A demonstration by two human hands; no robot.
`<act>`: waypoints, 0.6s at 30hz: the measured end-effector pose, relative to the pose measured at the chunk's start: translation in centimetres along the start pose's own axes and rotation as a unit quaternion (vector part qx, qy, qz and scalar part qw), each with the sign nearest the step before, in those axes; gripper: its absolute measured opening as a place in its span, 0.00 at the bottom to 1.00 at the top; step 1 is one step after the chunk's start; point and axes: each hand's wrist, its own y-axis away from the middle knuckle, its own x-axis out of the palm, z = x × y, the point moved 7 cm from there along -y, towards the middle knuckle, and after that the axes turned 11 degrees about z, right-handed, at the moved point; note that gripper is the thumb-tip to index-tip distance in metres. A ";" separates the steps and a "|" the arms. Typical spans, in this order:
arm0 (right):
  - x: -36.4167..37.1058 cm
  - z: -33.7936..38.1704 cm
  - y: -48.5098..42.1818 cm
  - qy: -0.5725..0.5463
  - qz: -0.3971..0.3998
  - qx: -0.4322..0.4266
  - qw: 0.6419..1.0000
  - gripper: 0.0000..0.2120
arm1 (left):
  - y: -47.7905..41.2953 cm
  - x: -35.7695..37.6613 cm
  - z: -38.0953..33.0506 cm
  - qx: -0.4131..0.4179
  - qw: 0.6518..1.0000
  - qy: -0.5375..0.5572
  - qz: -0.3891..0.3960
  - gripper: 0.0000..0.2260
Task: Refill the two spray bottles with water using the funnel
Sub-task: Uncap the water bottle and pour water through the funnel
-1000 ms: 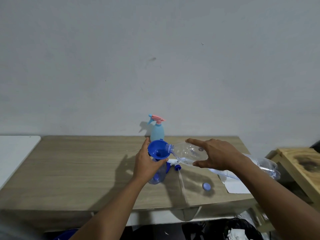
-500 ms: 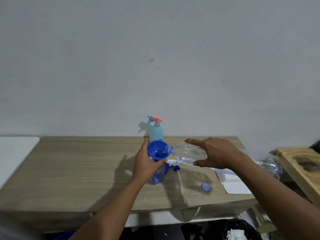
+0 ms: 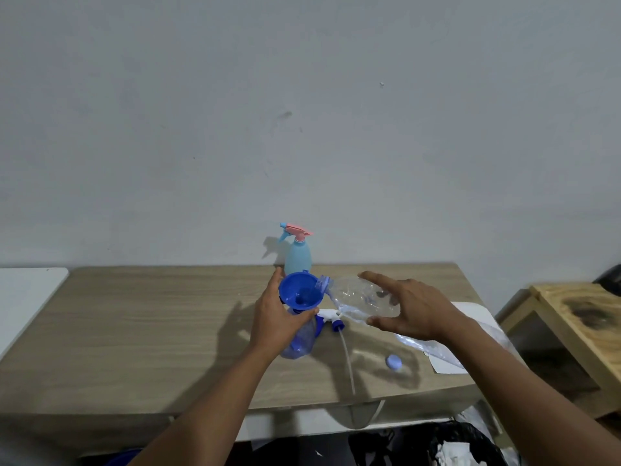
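A blue funnel (image 3: 300,290) sits in the neck of a clear blue spray bottle (image 3: 300,341) on the wooden table (image 3: 151,331). My left hand (image 3: 275,317) grips the bottle's neck just under the funnel. My right hand (image 3: 413,311) holds a clear plastic water bottle (image 3: 359,297) tipped on its side, its mouth over the funnel's rim. The spray head (image 3: 331,319) with its white dip tube lies on the table beside the bottle. A second, light blue spray bottle (image 3: 298,257) with a pink trigger stands behind, near the wall.
A small blue bottle cap (image 3: 394,361) lies at the table's right front. White paper (image 3: 470,317) lies under my right forearm. A wooden side table (image 3: 578,317) stands to the right, a white surface (image 3: 23,297) to the left, dark bags below.
The water bottle's rear end has dropped lower behind my right forearm. Both hands stay in place at the funnel.
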 end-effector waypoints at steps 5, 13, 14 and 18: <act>0.5 -0.7 0.3 -0.146 -0.071 -0.014 0.987 0.39 | 0.0 0.0 0.1 0.002 1.000 -0.007 -0.008 0.36; 1.1 -5.7 1.2 -0.363 -0.252 0.061 0.895 0.36 | -0.3 0.3 0.7 0.002 1.000 -0.016 -0.008 0.37; 1.3 -6.2 1.1 -0.375 -0.268 0.072 0.884 0.36 | -0.4 0.3 0.9 0.000 1.000 -0.017 -0.008 0.38; 2.3 -7.1 0.7 -0.415 -0.299 0.094 0.854 0.38 | -0.7 0.6 1.4 -0.007 1.000 -0.018 -0.008 0.43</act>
